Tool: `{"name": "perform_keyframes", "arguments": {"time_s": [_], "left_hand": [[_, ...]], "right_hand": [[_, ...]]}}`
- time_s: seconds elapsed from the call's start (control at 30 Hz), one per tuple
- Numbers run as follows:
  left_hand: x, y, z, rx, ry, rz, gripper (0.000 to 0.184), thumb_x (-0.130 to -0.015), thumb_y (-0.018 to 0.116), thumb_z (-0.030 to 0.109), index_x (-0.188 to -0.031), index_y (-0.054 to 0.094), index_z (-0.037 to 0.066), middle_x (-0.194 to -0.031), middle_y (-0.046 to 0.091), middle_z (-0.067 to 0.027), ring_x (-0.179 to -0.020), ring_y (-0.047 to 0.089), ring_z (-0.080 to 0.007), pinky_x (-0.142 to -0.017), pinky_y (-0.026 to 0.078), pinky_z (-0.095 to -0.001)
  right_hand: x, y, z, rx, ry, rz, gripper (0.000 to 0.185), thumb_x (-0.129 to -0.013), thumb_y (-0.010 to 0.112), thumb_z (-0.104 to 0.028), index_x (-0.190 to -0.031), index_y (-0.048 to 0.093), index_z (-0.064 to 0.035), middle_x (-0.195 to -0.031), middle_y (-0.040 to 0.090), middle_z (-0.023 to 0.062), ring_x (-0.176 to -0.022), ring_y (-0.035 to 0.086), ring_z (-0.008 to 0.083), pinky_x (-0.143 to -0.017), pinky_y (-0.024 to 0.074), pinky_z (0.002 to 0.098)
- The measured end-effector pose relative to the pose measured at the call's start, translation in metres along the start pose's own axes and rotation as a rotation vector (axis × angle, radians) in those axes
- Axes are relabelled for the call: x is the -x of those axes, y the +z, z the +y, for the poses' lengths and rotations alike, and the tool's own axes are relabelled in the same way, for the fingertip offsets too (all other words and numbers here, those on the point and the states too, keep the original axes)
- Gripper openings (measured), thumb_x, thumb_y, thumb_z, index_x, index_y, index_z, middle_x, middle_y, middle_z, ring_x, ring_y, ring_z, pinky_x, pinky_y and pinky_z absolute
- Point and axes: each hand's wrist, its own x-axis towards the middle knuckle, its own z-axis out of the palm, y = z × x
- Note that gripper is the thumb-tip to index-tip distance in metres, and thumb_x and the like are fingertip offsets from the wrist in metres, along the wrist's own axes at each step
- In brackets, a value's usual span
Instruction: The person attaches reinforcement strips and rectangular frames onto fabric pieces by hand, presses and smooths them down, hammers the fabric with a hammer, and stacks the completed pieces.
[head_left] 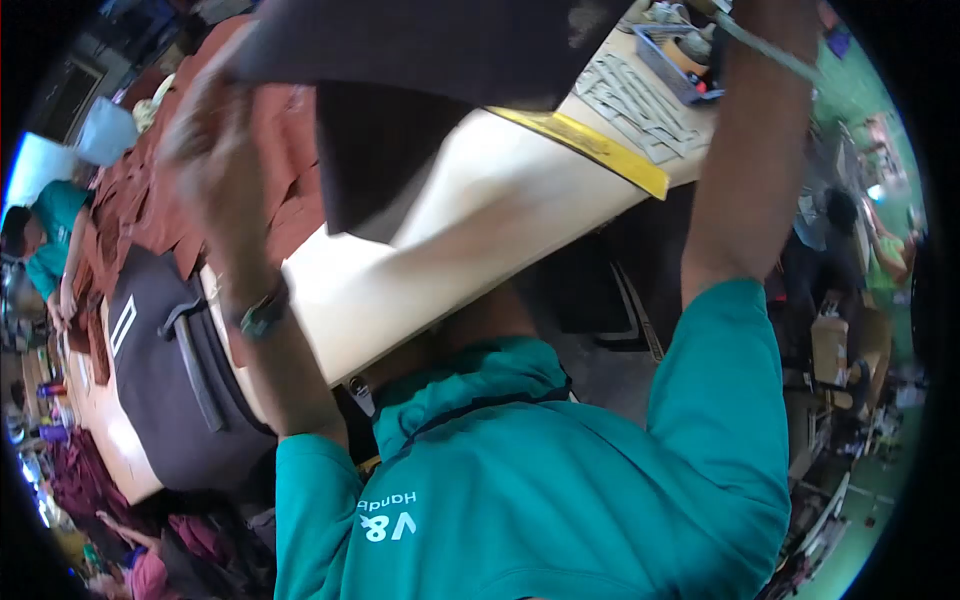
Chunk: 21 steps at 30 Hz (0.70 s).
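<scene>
A large dark brown sheet point(420, 50), leather-like and blurred by motion, is raised above the pale worktable point(340, 300). My left hand point(210, 135) grips its left edge with curled fingers; a watch point(265, 312) is on that wrist. One part of the sheet point(375, 160) hangs down toward the tabletop. My right forearm reaches up past the top edge of the view, so my right hand is hidden. Under the sheet's right part, a yellow ruler-like strip point(600, 155) lies on the table.
Several flat metal strips point(635, 105) lie beside a blue basket point(680, 60) holding small items. Reddish-brown leather pieces point(150, 190) cover the table's far left. A hammer point(195, 360) rests on another dark sheet point(160, 400). A co-worker point(55, 235) is at the left.
</scene>
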Motion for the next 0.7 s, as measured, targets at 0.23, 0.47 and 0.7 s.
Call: {"name": "perform_keyframes", "arguments": {"time_s": [0.23,0.47,0.7], "left_hand": [[0.081,-0.091,0.089,-0.286,0.205,-0.793,0.018,-0.073,0.057,0.017,-0.079,0.061,0.001,-0.114,0.061,-0.0188,-0.111,0.055,-0.0387,-0.099,0.033,-0.0551],[0.158,-0.079,0.065,0.067,-0.241,-1.256,0.040,-0.084,0.062,0.040,-0.095,0.062,0.001,-0.112,0.060,-0.0165,-0.113,0.053,-0.0333,-0.097,0.040,-0.0498],[0.157,-0.015,0.001,-0.465,-0.077,-0.719,0.056,-0.085,0.060,0.037,-0.132,0.045,0.009,-0.144,0.031,-0.0172,-0.134,0.026,-0.0364,-0.108,0.022,-0.0500]], "right_hand": [[0.132,0.003,-0.023,0.219,0.645,-0.302,0.042,-0.080,0.063,-0.010,-0.119,0.057,0.0048,-0.119,0.059,0.0106,-0.112,0.053,0.0191,-0.098,0.0384,0.0296],[0.289,-0.005,-0.057,-0.036,1.394,-0.276,0.045,-0.077,0.061,0.005,-0.122,0.054,0.0053,-0.120,0.058,0.0124,-0.111,0.052,0.0171,-0.097,0.0375,0.0279],[0.343,-0.023,-0.090,0.352,1.303,-0.483,0.039,-0.075,0.060,0.006,-0.113,0.061,0.0014,-0.104,0.063,0.0129,-0.098,0.059,0.0228,-0.089,0.0419,0.0297]]}}
